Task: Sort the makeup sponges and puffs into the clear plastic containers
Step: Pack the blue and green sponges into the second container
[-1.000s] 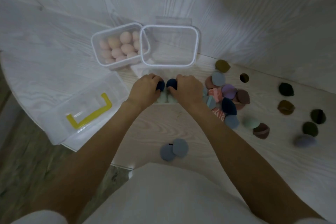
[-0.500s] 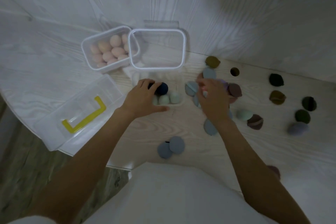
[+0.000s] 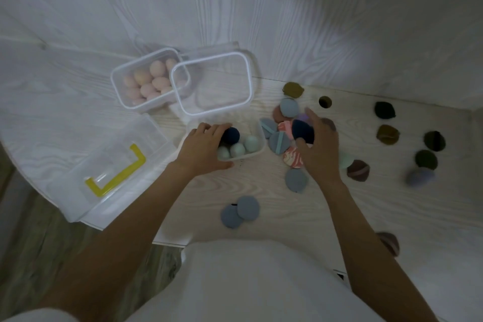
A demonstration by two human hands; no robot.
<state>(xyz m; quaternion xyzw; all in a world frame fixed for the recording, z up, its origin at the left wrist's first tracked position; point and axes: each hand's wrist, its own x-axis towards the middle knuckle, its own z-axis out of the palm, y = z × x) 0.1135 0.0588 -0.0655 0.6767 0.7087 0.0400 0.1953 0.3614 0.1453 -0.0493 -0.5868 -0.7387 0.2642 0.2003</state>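
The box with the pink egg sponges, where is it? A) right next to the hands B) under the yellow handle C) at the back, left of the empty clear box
C: the box of pink sponges sits at the back, left of the empty clear box.

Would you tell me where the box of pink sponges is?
In the head view, the pink-sponge box sits far left, its right corner under the empty box.

White woodgrain wall (image 3: 287, 8), pale table (image 3: 261, 191), perhaps dim
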